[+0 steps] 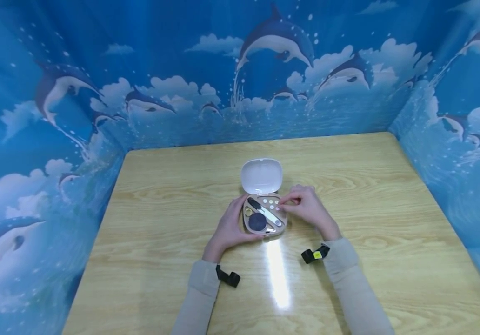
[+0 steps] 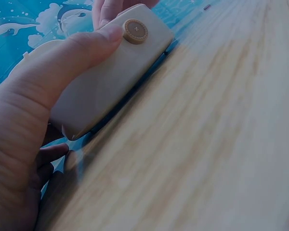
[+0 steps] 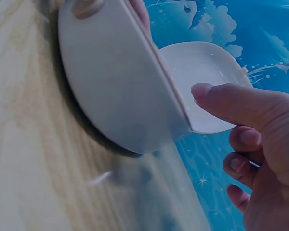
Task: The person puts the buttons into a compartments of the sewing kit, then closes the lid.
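A small beige case [image 1: 246, 226] stands on the table with its white lid [image 1: 262, 175] raised at the back; it looks like a sewing kit. My left hand [image 1: 229, 226] grips it from the left, thumb along the front beside a round button-shaped clasp [image 2: 136, 31]. Inside lie a dark round disc [image 1: 257, 222], a long white tool with a black end [image 1: 271, 216], a yellow ring [image 1: 248, 211] and several small white button-like pieces [image 1: 271, 201]. The thumb and forefinger of my right hand [image 1: 307, 205] are at these pieces; whether they pinch one is hidden.
The wood-grain table [image 1: 173, 186] reaches back to a blue dolphin-print curtain [image 1: 173, 116], which also hangs along both sides. A black strap device sits on each wrist, the right one [image 1: 316, 254] with a yellow mark. Light reflects off the table in front of the case.
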### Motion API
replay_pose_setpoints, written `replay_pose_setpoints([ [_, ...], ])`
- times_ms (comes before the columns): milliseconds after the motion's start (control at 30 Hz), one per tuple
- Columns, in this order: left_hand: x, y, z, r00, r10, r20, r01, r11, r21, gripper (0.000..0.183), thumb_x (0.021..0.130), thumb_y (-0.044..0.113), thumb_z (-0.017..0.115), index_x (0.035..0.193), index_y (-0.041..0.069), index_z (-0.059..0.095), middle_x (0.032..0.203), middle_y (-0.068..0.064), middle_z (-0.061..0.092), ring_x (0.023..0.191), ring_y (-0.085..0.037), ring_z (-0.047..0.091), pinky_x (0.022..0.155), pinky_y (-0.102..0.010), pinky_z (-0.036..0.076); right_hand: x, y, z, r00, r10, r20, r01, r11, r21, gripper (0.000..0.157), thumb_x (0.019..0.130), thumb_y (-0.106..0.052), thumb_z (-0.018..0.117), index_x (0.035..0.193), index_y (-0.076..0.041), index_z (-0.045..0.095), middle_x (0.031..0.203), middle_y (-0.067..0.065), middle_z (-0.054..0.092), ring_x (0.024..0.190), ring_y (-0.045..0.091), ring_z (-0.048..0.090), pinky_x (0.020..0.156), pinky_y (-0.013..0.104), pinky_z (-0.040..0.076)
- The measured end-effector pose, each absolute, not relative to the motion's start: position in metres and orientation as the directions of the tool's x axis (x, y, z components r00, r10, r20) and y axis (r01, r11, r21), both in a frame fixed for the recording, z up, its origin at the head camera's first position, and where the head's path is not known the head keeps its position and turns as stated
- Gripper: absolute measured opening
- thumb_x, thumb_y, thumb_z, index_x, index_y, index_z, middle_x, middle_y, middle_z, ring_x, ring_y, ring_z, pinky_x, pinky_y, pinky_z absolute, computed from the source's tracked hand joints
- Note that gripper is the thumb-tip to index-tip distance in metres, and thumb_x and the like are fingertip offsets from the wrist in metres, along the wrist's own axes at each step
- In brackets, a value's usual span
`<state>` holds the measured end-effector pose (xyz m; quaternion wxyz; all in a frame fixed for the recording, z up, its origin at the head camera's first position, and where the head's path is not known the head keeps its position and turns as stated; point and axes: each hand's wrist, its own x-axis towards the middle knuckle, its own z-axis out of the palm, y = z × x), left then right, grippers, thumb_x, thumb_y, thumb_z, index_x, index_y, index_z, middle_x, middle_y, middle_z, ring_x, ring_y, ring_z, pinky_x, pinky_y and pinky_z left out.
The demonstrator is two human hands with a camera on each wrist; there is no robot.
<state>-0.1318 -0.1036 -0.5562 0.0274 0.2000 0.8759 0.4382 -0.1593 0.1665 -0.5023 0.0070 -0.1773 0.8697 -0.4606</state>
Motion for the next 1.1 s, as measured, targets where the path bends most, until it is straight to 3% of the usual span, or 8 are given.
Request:
replay_pose_setpoints([
  [533, -0.13, -0.103, -0.557, -0.923, 0.367, 0.118, 0.312, 0.532, 0.787, 0.13, 0.051, 0.058, 0.094, 0.156, 0.038, 0.02, 0.158, 0.008, 0.03, 0.142, -0.016, 0.032, 0.116, -0.049, 0.029, -0.149, 0.188, -0.495, -0.933, -0.277, 0.23, -0.347, 0.524, -0.778, 0.008, 0.078, -0.014, 0.084, 0.083, -0.017, 0.079, 0.063, -0.003, 0.042, 0.064, 0.015, 0.038, 0.071, 0.032, 0.032],
  [767, -0.13, -0.103, -0.556, -0.92, 0.367, 0.135, 0.326, 0.531, 0.782, 0.131, 0.051, 0.059, 0.093, 0.157, 0.037, 0.02, 0.158, 0.006, 0.031, 0.142, -0.019, 0.033, 0.115, -0.051, 0.03, -0.138, 0.204, -0.492, -0.942, -0.231, 0.242, -0.33, 0.517, -0.79, 0.009, 0.076, -0.008, 0.085, 0.083, -0.013, 0.08, 0.063, -0.001, 0.042, 0.063, 0.016, 0.039, 0.056, 0.027, 0.034],
  [1100, -0.13, -0.103, -0.553, -0.916, 0.373, 0.146, 0.341, 0.536, 0.772, 0.129, 0.052, 0.057, 0.094, 0.157, 0.033, 0.023, 0.155, 0.003, 0.035, 0.141, -0.019, 0.034, 0.117, -0.048, 0.028, -0.126, 0.222, -0.499, -0.953, -0.189, 0.239, -0.303, 0.516, -0.801, 0.009, 0.076, -0.007, 0.084, 0.081, -0.012, 0.079, 0.063, 0.001, 0.041, 0.062, 0.016, 0.038, 0.059, 0.028, 0.033],
])
